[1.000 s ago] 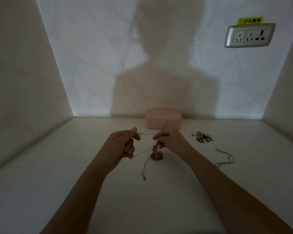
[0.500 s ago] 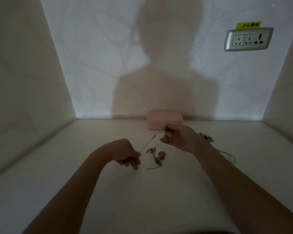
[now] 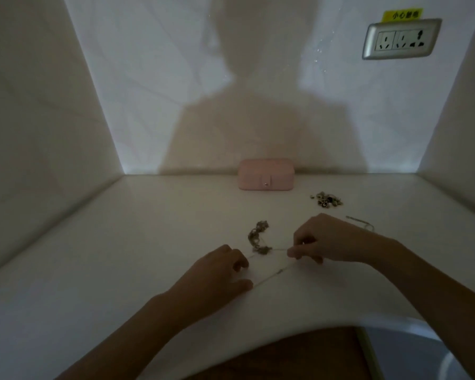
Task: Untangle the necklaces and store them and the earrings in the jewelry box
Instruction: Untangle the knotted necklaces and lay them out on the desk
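Note:
A tangled clump of necklaces (image 3: 258, 238) lies on the white table (image 3: 121, 256) in front of me. A thin chain (image 3: 272, 277) runs taut from my left hand (image 3: 217, 272) to my right hand (image 3: 317, 239); each hand pinches one part of it low over the table. A second strand leads from my right fingertips into the clump. The pink jewelry box (image 3: 266, 174) sits closed against the back wall. A small pile of earrings (image 3: 326, 199) lies to the right of the box. Another loose necklace (image 3: 361, 222) lies partly hidden behind my right hand.
White walls enclose the table on the left, back and right. A wall socket (image 3: 401, 39) with a yellow label sits high at the back right. The table's curved front edge (image 3: 327, 326) shows at the bottom, with brown floor below it.
Both hands have come down from above the table and toward me, with the chain stretched between them. The clump now rests on the table beyond the hands. The view has tilted downward.

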Demonstrator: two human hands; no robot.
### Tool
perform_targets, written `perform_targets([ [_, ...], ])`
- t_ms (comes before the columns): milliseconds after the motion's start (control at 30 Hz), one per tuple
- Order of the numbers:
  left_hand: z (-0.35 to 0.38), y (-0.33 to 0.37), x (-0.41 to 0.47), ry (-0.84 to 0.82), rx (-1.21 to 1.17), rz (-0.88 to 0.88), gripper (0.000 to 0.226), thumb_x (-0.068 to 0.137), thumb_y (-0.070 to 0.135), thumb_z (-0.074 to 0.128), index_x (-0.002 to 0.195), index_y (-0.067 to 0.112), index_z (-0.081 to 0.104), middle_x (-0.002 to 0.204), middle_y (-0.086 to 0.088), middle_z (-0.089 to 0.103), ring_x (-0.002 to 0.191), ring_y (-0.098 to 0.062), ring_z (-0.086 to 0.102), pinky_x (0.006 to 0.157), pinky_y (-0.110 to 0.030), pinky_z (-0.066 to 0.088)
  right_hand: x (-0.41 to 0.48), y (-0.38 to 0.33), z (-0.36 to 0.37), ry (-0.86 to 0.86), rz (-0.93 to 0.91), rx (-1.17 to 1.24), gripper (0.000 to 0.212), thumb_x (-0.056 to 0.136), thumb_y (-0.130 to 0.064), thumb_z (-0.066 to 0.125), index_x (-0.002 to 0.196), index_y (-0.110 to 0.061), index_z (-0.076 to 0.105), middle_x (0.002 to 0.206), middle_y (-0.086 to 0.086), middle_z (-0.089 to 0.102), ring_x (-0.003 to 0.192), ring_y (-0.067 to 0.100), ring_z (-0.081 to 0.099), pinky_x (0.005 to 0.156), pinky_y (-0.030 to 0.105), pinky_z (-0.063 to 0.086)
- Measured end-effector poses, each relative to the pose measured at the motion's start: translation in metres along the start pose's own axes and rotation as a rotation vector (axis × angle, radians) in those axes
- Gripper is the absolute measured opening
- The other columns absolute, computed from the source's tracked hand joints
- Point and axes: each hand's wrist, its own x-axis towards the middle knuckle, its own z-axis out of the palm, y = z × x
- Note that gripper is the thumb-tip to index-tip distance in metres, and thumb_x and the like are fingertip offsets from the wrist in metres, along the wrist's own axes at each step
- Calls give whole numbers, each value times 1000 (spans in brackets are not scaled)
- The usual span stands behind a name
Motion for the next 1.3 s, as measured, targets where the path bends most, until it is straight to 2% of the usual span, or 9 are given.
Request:
perform_targets([
  [200,-12,8,5,196,-92,177,20,94,17,51,105,22,67,104,10,63,94,0,55,82,-4,37,-15,-2,11,177,82,-13,15,79,-38,72,78,-24,67,82,-9,60,76,4,56,68,17,43],
  [367,-4,-1,47,169,-246,111,20,89,9,56,100,18,70,101,9,68,97,-7,61,93,-28,47,13,-15,29,303,258,63,26,87,-38,63,96,-14,67,95,0,64,84,11,55,70,22,38],
  [433,4,-1,60,143,-260,73,19,88,14,59,103,19,69,107,6,68,95,-4,59,90,-21,43,24,-21,35,301,304,103,25,85,-35,66,97,-13,69,98,2,66,85,13,56,72,22,40],
  [500,9,0,69,99,-219,41,23,87,21,61,109,19,68,114,3,66,99,-5,55,85,-14,36,30,-25,37,273,307,128,22,81,-30,69,94,-13,72,97,3,68,82,12,57,65,19,42],
  [600,13,0,72,43,-253,46,26,86,28,64,111,19,68,114,1,63,107,-13,56,93,-22,38,32,-25,36,255,298,166,18,79,-28,71,89,-13,75,86,5,70,69,9,56,54,15,39],
  [800,22,2,71,101,-260,23,14,80,29,70,93,22,68,102,0,62,96,-13,55,82,-23,39,30,-27,40,284,264,146,17,87,-23,62,93,-9,70,90,4,65,77,11,53,57,16,35],
  [967,24,-1,68,207,-375,8,11,76,24,74,83,18,70,83,7,67,75,0,57,61,-2,35,25,-21,47,425,189,395,5,81,-16,71,82,-16,66,74,-7,63,64,0,59,54,9,39],
  [1100,25,-1,66,195,-437,12,22,73,20,76,65,32,60,66,14,60,62,6,53,59,-6,37,19,-20,48,446,145,426,13,72,-10,74,77,-21,69,68,-14,64,59,-8,59,58,8,42],
  [1300,19,-3,69,103,-485,5,18,77,15,70,69,28,62,67,12,59,62,3,51,56,-7,35,15,-32,60,570,126,357,13,73,-6,69,79,-17,67,71,-11,61,63,1,54,59,6,42],
])
